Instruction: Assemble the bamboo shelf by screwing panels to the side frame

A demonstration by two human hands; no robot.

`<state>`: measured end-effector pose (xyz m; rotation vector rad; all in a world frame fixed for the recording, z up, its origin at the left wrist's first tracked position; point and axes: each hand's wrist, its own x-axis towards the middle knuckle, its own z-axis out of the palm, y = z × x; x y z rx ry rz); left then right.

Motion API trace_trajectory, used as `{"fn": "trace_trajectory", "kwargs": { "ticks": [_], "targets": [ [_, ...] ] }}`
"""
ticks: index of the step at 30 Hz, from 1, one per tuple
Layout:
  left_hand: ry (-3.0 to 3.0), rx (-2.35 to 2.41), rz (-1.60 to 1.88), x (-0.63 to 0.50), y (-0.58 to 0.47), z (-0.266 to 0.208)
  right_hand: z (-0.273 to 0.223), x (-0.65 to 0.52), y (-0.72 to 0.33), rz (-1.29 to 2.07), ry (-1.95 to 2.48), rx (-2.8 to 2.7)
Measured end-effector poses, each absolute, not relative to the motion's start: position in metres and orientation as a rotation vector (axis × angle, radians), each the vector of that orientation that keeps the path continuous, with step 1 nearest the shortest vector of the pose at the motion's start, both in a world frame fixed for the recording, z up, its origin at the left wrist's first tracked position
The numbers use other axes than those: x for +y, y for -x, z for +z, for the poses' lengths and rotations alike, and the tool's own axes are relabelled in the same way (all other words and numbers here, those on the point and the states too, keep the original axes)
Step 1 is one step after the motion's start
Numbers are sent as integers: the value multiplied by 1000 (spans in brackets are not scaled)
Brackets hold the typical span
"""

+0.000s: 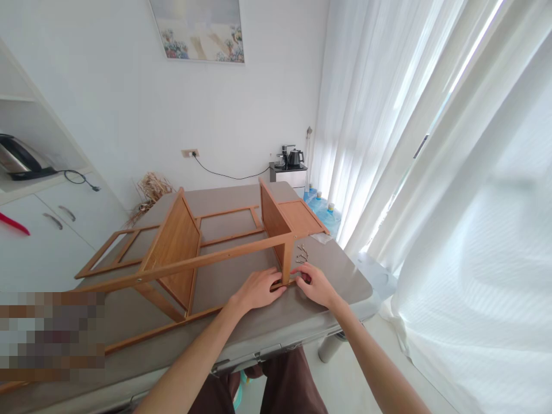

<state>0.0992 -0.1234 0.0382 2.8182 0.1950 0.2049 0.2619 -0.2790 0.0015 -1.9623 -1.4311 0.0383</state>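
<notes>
A partly assembled wooden shelf frame point(215, 253) lies on its side on the table, with two panels standing upright between its rails. My left hand point(256, 289) is closed around the near rail, just left of the corner where a short crosspiece point(287, 261) meets it. On the other side of that crosspiece, my right hand point(317, 286) has its fingers curled at the rail's end, thumb and forefinger against the wood. Several metal screws point(302, 253) lie just beyond my right hand. The fingertips of both hands are partly hidden.
The grey-brown table point(340, 276) also carries a flat wooden panel point(299, 217) and a ladder-like side frame point(116, 253). Beyond it stand a small cabinet point(290, 177) with a black kettle point(295, 157) and blue water jugs point(330, 217). White curtains hang at right. A blurred patch covers the lower left.
</notes>
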Motion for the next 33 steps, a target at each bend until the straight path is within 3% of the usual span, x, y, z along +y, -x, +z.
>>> {"fn": "trace_trajectory", "kwargs": {
  "ticks": [5,15,29,33],
  "targets": [
    [-2844,249,252,-129,-94,36,-4,-281,-293,-75,2034,-1300],
    [-2876,576,716,-162,-92,2,-15,-245,-305,-135,2041,-1476],
    [-2815,583,689,-161,-89,2,14,-284,-274,-95,1989,-1274],
    [-2797,575,697,-160,-89,1,18,-306,-251,48,1943,-1164]
  ]
}}
